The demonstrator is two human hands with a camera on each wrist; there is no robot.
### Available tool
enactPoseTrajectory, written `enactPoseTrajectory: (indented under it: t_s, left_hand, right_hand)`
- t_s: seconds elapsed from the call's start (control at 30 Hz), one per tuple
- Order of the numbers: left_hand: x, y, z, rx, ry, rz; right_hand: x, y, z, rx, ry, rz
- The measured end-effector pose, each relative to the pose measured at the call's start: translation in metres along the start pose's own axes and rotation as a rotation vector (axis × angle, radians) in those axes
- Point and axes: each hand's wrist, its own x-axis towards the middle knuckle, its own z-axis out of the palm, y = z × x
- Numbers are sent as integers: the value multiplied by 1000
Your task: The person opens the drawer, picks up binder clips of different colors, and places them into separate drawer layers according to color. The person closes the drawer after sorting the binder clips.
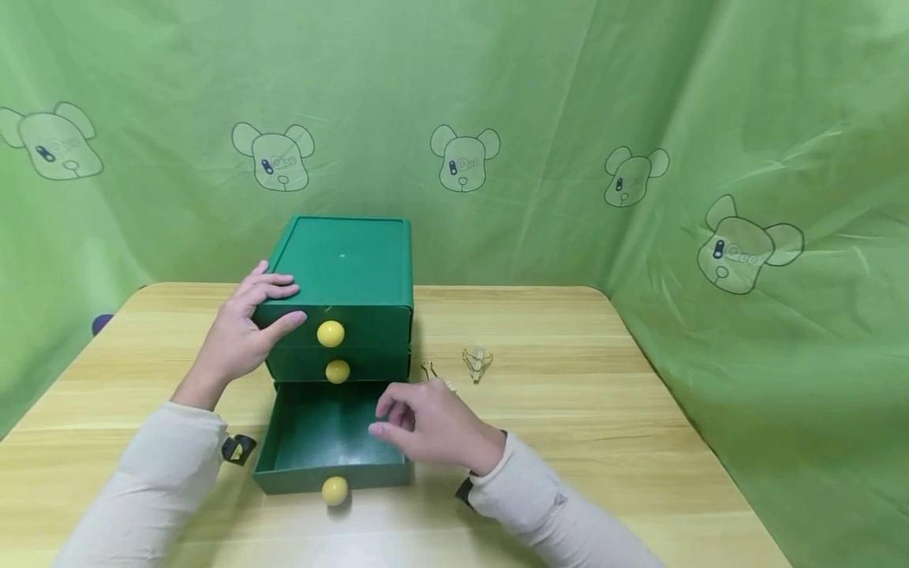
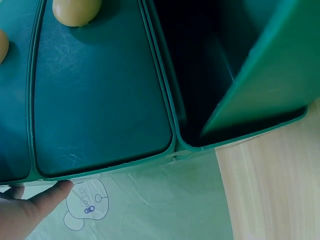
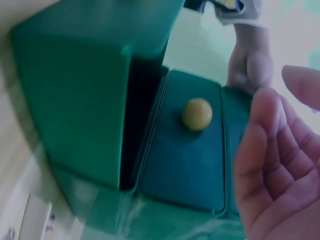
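A green drawer cabinet [image 1: 341, 260] with yellow round knobs stands on the table. Its bottom drawer [image 1: 334, 442] is pulled out, while the upper two are closed. My left hand [image 1: 245, 327] rests on the cabinet's upper left corner, fingers on the top, thumb towards the front face. Over the right side of the pulled-out drawer hovers my right hand [image 1: 436, 422]. Its fingers are loosely bent, with the thumb apart, and nothing is between them in the right wrist view. The drawer's visible floor is bare; my right hand hides part of it.
To the cabinet's right lies a clip with gold wire handles [image 1: 477, 364]. A second clip [image 1: 429, 369] is partly hidden behind my right hand. Green curtain [image 1: 540, 158] printed with bear heads surrounds the wood-grain table [image 1: 568, 410].
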Motion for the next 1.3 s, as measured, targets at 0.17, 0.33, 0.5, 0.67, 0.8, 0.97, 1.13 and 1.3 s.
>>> enactPoseTrajectory:
  t_s: [0.17,0.33,0.5,0.67,0.8,0.97,1.13,1.3]
  left_hand:
    - [0,-1,0,-8,2,2]
    - [0,-2,0,-13,4,3]
    - [-1,-2,0,-14,10,8]
    - [0,-1,1,-10,12,6]
    - [0,-1,1,-10,11,-1]
    - [1,-1,1,-10,12,-2]
    - [1,-1,1,-5,15,9]
    - [0,-1,2,-1,12,2]
  right_hand:
    - [0,11,-6,-59,98,-21]
    - [0,21,-10,-113,154,-8]
    - [-1,33,-10,-168,182,11]
    - [-1,45,-10,-236,204,32]
    - [-2,55,-10,-288,215,58]
    - [-2,68,-10,-329,206,124]
    - [-3,81,-9,-363,170,200]
    - [-3,92,-7,-386,63,295]
